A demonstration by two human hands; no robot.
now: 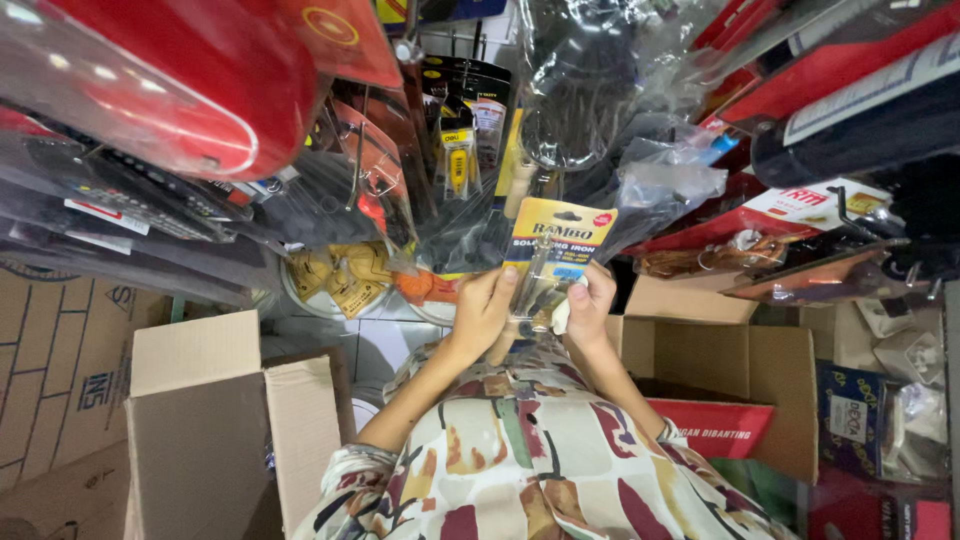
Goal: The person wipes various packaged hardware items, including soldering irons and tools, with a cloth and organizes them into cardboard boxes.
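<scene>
Both hands up w/ a yellow-carded soldering iron blister pack (553,262): left hand (482,305) clamped on its left edge, right hand (590,300) on the right, prob. to steady it flat. Pack sits just below the hanging bagged tools (590,110), above the open cardboard box (715,350).

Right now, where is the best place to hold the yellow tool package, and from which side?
Probably the lower side edges of the package, from below. It is flat and upright, its yellow card on top, and the left hand and right hand already pinch it there, leaving the card visible.
</scene>
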